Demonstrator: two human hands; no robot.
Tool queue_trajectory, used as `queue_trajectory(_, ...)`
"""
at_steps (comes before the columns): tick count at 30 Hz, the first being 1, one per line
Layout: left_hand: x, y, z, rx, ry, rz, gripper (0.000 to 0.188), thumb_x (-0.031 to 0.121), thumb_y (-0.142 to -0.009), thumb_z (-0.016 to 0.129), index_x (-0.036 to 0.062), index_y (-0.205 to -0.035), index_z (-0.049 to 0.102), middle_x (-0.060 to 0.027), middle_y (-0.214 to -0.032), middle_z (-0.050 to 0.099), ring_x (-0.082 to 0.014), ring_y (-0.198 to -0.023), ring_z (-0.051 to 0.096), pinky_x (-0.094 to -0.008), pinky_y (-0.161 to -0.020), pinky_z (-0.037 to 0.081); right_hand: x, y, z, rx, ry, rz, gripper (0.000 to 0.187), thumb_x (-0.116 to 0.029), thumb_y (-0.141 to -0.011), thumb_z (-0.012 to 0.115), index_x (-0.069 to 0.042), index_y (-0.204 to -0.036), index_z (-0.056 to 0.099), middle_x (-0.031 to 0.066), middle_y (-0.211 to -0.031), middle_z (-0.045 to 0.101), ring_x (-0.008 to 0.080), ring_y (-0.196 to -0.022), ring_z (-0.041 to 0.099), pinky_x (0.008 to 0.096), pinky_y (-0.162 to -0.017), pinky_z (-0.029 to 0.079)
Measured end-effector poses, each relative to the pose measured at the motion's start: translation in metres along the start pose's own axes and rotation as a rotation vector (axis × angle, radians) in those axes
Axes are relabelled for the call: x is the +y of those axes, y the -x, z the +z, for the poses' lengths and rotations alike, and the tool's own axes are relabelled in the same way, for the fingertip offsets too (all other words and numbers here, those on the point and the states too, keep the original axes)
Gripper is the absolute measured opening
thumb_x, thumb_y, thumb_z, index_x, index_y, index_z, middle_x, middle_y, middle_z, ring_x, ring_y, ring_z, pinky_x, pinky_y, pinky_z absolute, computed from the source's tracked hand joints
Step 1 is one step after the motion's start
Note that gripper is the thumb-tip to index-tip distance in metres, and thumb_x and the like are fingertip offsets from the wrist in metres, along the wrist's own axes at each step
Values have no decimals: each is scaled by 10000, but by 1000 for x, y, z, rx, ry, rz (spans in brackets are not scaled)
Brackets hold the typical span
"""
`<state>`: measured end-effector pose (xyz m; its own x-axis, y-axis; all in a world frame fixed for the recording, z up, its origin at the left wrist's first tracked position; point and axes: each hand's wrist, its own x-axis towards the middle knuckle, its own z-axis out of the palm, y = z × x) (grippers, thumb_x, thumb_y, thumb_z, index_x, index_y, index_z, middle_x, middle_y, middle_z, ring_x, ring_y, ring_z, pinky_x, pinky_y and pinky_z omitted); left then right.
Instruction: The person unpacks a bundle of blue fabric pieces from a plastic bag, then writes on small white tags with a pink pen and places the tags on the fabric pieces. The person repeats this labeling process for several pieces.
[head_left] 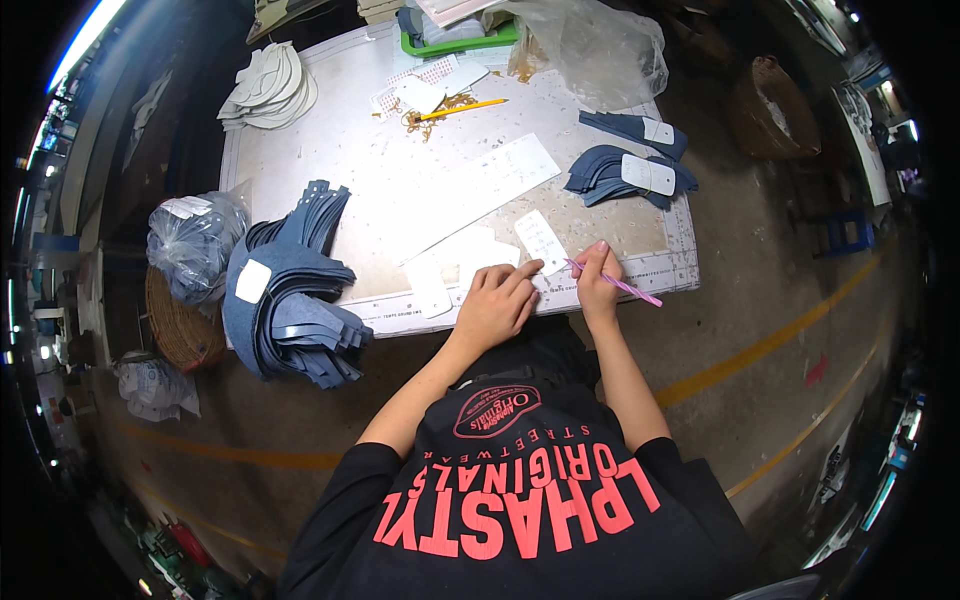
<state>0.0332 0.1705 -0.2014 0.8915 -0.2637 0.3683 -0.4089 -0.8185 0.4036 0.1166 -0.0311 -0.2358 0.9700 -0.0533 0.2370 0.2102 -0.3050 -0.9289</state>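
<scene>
Right hand [597,283] grips a pink pen [618,284] over a white tag [541,242]; left hand [495,303], loosely curled and holding nothing, presses the tag on the table [350,120].

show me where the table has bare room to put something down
Bare board lies between the white cut pieces and the long white strip. It is crowded near the left hand, right hand and blue stack.
</scene>
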Motion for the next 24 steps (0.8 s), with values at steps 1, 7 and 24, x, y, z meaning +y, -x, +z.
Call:
queue_trajectory(1,1,-1,1,11,1,-9,131,210,-1011,712,83,-1025,684,17,-1504,685,-274,-1159,638,-435,-1025,472,0,3,-2,-27,27,-1,494,-230,-1200,454,-17,-795,640,102,-618,657,268,-559,674,416,-569,521)
queue_trajectory(7,1,-2,0,-3,6,-16,144,203,-1008,718,68,-1056,698,15,-1498,685,-270,-1150,642,-437,-1036,473,-6,11,-4,-193,171,-67,387,-219,-1159,523,-47,-840,657,145,-694,714,396,-655,725,502,-626,556)
queue_trajectory(24,0,-1,1,5,15,-18,164,203,-1006,717,59,-1085,710,10,-1486,690,-272,-1150,643,-441,-1029,475,-4,10,0,-243,253,-83,343,-242,-1151,538,-56,-889,657,155,-762,755,423,-721,748,519,-639,562)
